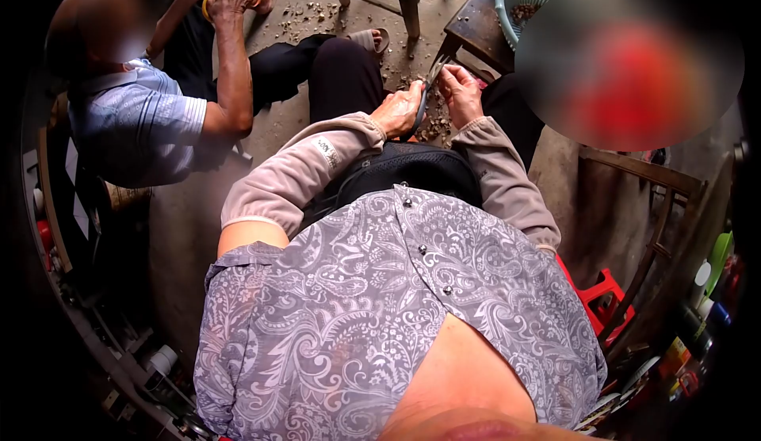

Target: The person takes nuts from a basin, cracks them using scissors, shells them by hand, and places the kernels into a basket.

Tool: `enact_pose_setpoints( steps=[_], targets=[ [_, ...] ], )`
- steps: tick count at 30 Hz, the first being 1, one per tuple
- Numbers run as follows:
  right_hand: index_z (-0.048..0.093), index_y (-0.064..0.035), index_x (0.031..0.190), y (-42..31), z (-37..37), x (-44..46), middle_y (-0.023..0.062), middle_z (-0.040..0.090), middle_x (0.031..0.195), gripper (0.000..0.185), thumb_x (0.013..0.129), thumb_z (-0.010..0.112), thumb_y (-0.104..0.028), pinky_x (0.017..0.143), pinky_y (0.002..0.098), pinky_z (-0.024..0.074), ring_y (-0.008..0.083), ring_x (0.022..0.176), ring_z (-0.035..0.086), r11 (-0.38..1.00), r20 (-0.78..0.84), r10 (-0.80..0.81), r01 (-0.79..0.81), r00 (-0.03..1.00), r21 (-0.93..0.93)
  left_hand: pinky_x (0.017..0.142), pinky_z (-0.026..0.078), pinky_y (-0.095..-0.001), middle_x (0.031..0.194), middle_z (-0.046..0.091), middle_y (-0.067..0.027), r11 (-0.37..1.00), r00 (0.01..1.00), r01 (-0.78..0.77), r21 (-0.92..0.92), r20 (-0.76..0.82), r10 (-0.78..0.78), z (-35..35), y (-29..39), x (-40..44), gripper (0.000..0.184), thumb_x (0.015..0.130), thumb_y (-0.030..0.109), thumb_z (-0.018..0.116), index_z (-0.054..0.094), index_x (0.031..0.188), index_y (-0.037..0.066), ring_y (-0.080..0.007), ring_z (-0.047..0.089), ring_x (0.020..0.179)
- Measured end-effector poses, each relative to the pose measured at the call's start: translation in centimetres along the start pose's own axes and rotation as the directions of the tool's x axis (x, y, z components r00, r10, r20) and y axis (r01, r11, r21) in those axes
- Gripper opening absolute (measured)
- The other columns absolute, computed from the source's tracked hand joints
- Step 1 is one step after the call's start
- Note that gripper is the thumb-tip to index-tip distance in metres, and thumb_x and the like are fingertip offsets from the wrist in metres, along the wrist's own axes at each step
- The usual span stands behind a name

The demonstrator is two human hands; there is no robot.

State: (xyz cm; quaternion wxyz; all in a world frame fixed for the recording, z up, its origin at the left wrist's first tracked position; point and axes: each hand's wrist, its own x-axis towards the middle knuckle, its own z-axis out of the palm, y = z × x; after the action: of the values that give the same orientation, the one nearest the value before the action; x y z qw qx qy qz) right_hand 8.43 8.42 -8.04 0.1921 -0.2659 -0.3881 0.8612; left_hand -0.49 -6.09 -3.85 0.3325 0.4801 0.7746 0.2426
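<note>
Head camera view, looking down past a grey paisley shirt [341, 306] and pale sleeve covers [289, 175] toward the wearer's lap: the 2 hands were near each other, with a small gap between them. The left hand [396, 114] was closed around the dark handle of a pair of scissors [420, 114], whose blades pointed up and away from the body, toward the right hand [461, 92]. That right hand was beside the blades with its thumb and fingers drawn close together; whether it pinched something small could not be told. Beyond and below the hands, pale brown scraps [313, 15] littered the floor. Ahead to the right, a pale green-blue basket [502, 1] of small brown pieces [521, 13] sat on a dark wooden stand [479, 35]. To the left, another person [135, 120] in a light blue shirt sat with a yellow-handled tool [208, 5] held up. At the right, a red plastic stool [609, 294] stood near a wooden chair [634, 173].
</note>
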Motion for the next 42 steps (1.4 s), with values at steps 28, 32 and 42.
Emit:
enact_pose_setpoints(
  steps=[28, 32, 42],
  targets=[
    [0.059, -0.0061, 0.105, -2.4, -2.4, -1.8, 0.0031, 0.062, 0.087, 0.017, 0.092, 0.054, -0.015, 0.060, 0.0179, 0.0453, 0.0071, 0.069, 0.055, 0.923, -0.058, 0.016, 0.007, 0.998, 0.386, 0.078, 0.046, -0.0446, 0.094, 0.060, -0.0283, 0.988, 0.975, 0.099, 0.116, -0.209, -0.073, -2.3, 1.2, 11.9, 0.057, 0.078, 0.038, 0.065, 0.041, 0.108, -0.004, -0.0418, 0.060, 0.091],
    [0.058, -0.0072, 0.103, -2.9, -3.2, -2.2, 0.0029, 0.061, 0.087, 0.015, 0.092, 0.054, -0.015, 0.061, 0.0187, 0.0454, 0.0069, 0.069, 0.054, 0.920, -0.147, -0.027, 0.082, 0.989, 0.384, 0.083, 0.047, -0.0444, 0.100, 0.060, -0.0289, 0.930, 0.972, 0.198, 0.308, -0.184, -0.146, -2.6, 3.7, 17.8, 0.055, 0.078, 0.036, 0.066, 0.040, 0.106, -0.004, -0.0423, 0.058, 0.097],
    [0.058, -0.0111, 0.101, -3.1, -3.2, -1.8, -0.0010, 0.061, 0.083, 0.013, 0.092, 0.055, -0.019, 0.054, 0.0164, 0.0393, 0.0050, 0.064, 0.052, 0.921, -0.182, 0.014, 0.058, 0.983, 0.386, 0.084, 0.048, -0.0428, 0.096, 0.062, -0.0237, 0.909, 0.984, 0.072, 0.411, -0.177, 0.002, -1.8, 5.7, 22.7, 0.044, 0.075, 0.034, 0.067, 0.054, 0.104, 0.002, -0.0379, 0.059, 0.096]
  ],
)
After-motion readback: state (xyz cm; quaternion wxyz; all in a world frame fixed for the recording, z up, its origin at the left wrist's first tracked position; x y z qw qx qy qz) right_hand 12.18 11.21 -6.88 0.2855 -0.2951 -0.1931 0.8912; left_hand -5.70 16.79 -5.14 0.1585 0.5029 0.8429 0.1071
